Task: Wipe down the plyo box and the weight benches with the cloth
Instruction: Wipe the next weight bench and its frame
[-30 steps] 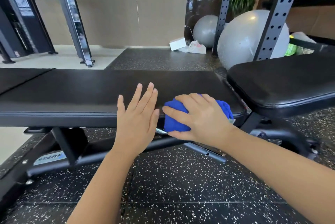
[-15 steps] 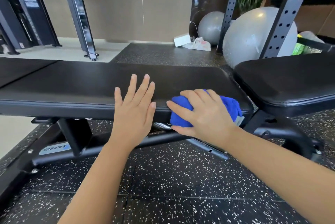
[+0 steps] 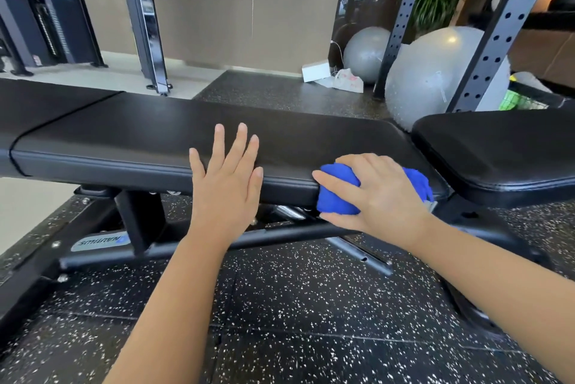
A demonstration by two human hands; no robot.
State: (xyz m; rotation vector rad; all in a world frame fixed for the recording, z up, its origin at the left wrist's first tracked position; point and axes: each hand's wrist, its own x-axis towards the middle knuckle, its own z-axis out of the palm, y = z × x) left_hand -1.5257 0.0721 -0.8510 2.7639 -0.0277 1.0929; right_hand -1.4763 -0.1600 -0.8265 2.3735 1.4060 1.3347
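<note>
A long black padded weight bench (image 3: pixel 140 138) runs across the view, with its separate seat pad (image 3: pixel 504 147) at the right. My right hand (image 3: pixel 378 194) grips a bunched blue cloth (image 3: pixel 337 195) against the near side edge of the long pad, close to its right end. My left hand (image 3: pixel 227 184) rests flat with straight fingers on the pad's near edge, a little left of the cloth. No plyo box is in view.
The bench's black steel frame (image 3: pixel 193 243) sits on speckled rubber flooring. Two grey exercise balls (image 3: pixel 435 72) and a perforated rack upright (image 3: pixel 494 35) stand behind the seat pad. A white box (image 3: pixel 315 70) and a bag lie by the wall; machine posts stand at back left.
My right hand and the cloth have slid to the right along the pad's near edge, toward its end. My left hand stays flat on the edge.
</note>
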